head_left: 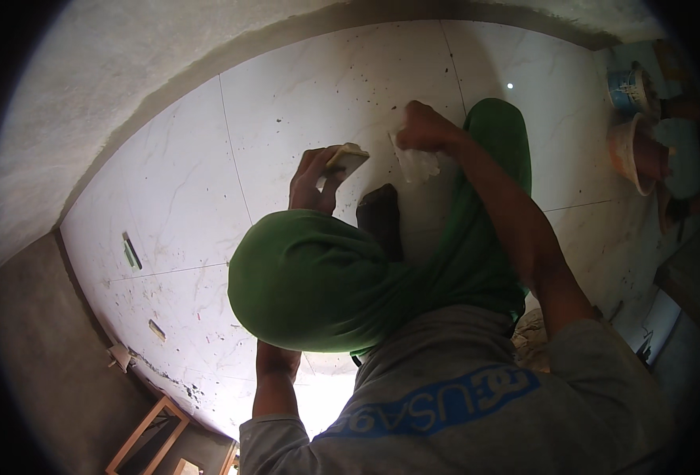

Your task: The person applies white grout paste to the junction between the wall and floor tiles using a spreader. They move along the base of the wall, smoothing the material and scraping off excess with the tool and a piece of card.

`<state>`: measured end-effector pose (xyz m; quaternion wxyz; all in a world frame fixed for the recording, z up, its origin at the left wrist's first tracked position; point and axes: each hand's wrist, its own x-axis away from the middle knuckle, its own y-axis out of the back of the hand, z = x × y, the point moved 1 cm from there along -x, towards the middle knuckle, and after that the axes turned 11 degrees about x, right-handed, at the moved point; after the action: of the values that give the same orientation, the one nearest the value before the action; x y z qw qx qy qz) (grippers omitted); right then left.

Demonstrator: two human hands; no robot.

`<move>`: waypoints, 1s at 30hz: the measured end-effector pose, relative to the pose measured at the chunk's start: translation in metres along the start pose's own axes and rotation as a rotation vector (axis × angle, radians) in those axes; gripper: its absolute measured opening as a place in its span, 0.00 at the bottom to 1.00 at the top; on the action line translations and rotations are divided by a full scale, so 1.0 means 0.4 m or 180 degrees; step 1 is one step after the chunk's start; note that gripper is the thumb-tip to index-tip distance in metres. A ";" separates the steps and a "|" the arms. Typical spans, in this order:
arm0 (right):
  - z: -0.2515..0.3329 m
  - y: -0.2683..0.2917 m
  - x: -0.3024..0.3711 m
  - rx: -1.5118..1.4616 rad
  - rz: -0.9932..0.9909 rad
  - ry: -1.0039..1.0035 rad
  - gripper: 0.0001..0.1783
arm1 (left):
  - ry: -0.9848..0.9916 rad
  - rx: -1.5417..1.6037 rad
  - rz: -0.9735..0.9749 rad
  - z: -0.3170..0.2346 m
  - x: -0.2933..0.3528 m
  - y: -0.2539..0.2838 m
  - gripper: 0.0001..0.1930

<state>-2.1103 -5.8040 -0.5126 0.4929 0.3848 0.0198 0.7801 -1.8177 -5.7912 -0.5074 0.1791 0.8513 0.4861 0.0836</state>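
My left hand (310, 180) is closed around a small flat block (348, 161), pale on top with a yellowish face, held just above the white tiled floor beyond my left knee. To the right of it, my right hand (427, 128) is bunched into a grip. From under its fingers hangs a whitish, partly see-through thing (417, 165), smeared and too unclear to name. Between and below the two hands, a dark shoe (380, 212) rests on the floor. My knees, in green trousers, are bent up on either side of it.
A blue and white bucket (633, 91) and an orange tub (631, 154) stand at the right. Small strips, one greenish (131, 252) and one brownish (157, 329), lie on the tiles at left. A wooden frame (148, 435) stands at lower left. Walls curve along the far and left sides.
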 end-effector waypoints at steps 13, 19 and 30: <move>0.113 -0.054 0.121 -0.0550 -0.0715 0.0509 0.11 | 0.1966 0.4298 -0.1163 0.088 0.037 0.028 0.25; 0.208 -0.082 0.082 0.0732 -0.1815 0.1481 0.08 | 0.2049 0.4818 -0.0995 -0.009 -0.002 0.018 0.22; 0.261 -0.112 0.030 0.1293 -0.2157 0.1835 0.06 | 0.1208 0.0336 -0.0325 -0.018 -0.023 0.025 0.23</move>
<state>-2.0144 -5.8078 -0.4507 0.6085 0.2135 0.4314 0.6310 -1.8167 -5.8022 -0.4966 0.0435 0.8027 0.5574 0.2078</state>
